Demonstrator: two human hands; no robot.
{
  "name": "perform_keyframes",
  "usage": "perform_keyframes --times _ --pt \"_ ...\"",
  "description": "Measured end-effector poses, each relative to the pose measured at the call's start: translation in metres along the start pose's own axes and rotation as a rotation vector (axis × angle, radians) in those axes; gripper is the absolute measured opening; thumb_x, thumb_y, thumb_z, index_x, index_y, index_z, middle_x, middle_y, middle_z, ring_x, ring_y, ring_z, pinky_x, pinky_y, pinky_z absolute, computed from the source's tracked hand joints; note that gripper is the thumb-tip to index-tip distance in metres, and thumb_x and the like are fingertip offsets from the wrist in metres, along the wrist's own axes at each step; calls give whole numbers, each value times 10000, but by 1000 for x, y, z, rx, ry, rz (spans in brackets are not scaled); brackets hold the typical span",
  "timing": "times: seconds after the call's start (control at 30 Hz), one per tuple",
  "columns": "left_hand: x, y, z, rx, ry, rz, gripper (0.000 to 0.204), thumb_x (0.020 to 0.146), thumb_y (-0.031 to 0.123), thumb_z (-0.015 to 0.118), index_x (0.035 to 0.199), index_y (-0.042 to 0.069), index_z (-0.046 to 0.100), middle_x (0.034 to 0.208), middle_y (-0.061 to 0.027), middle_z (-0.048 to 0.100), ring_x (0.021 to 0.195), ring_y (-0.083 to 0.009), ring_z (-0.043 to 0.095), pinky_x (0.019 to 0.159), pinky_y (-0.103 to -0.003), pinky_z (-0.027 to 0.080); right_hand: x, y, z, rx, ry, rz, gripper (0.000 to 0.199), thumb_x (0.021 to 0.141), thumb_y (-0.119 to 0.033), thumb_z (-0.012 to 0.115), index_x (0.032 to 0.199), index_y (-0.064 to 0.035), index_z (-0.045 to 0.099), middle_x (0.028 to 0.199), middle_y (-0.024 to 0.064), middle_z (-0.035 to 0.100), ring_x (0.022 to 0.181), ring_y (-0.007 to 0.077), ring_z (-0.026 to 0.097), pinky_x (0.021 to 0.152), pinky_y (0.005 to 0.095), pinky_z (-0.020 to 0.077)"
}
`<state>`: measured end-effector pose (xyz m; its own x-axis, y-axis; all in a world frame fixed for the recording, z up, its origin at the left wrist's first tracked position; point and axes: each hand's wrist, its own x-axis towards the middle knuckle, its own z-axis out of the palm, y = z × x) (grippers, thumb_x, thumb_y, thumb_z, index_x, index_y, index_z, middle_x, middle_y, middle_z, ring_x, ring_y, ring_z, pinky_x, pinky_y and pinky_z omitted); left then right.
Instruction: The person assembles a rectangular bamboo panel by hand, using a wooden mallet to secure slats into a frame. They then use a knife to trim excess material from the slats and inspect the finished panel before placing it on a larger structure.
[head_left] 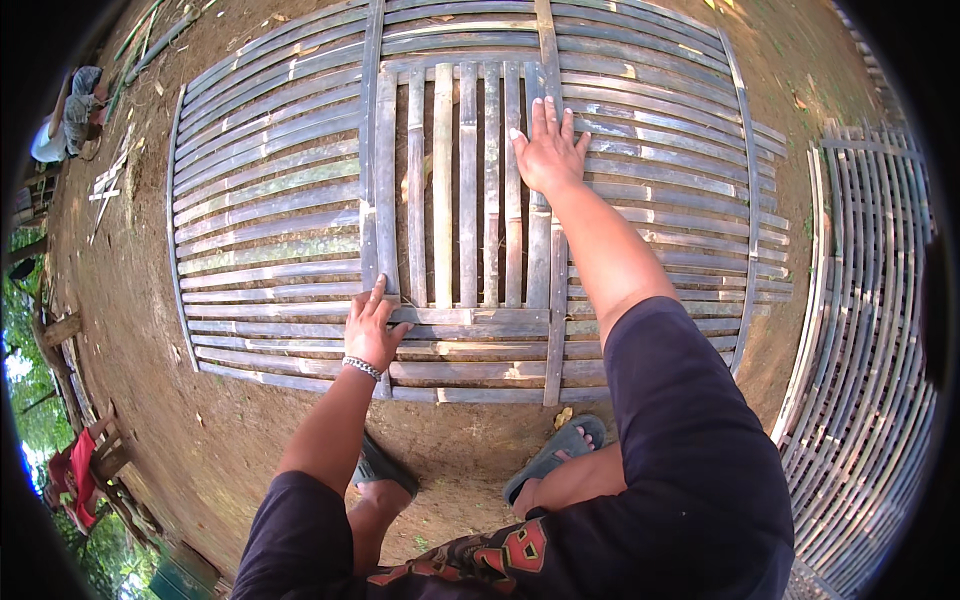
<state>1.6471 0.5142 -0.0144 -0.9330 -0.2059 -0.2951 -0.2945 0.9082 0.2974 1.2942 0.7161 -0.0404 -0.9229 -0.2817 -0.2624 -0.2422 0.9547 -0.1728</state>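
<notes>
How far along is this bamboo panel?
Done: the panel already has its long horizontal slats laid across. In hand: the left hand grips one upright slat at its lower end, and the right hand presses flat on another. Left: uprights cover only the middle; both sides lack them.

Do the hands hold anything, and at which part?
Nothing is lifted. The left hand grips the near corner of the bamboo panel; the right hand presses flat on its slats.
</notes>
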Motion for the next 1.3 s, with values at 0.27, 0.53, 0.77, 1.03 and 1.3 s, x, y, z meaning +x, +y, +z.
perform_keyframes --times 0.27,0.53,0.77,1.03,1.3 --pt "1 -2 4 -4 19 -10 417 724 256 846 1069 100 671 1556 -91 428 1280 -335 479 1068 -445 432 5 8 -2 -20 9 -18 758 1023 -531 367 1622 -169 74 1697 24 23 1554 323 38 1217 643 53" --pt "-2 7 -3 -1 19 -46 466 730 209 828 1140 87 642 1567 -99 400 1311 -355 457 1105 -442 402 10 4 0 -35 -22 -54 768 1022 -586 318 1624 -194 47 1697 31 6 1553 337 29 1229 615 26" --pt "-6 2 13 -19 95 -48 493 754 229 821 1187 103 622 1555 -90 407 1343 -352 436 1129 -454 380 19 17 4 -7 -19 -108 847 990 -674 305 1623 -172 52 1696 56 12 1549 362 20 1221 628 53" --pt "-26 -1 14 -106 198 -202 707 764 215 819 1376 89 489 1504 -130 431 1361 -353 412 1157 -434 353 -133 33 5 -170 -5 -788 790 973 -512 530 1594 -127 228 1665 164 147 1540 362 110 1206 630 103" --pt "-71 22 45 -45 83 -553 1132 816 586 720 1581 -3 128 1658 -220 98 1543 -357 77 1225 -567 102 -218 11 17 -267 -370 -808 810 888 -505 655 1556 -176 336 1653 106 188 1538 332 106 1196 670 37"
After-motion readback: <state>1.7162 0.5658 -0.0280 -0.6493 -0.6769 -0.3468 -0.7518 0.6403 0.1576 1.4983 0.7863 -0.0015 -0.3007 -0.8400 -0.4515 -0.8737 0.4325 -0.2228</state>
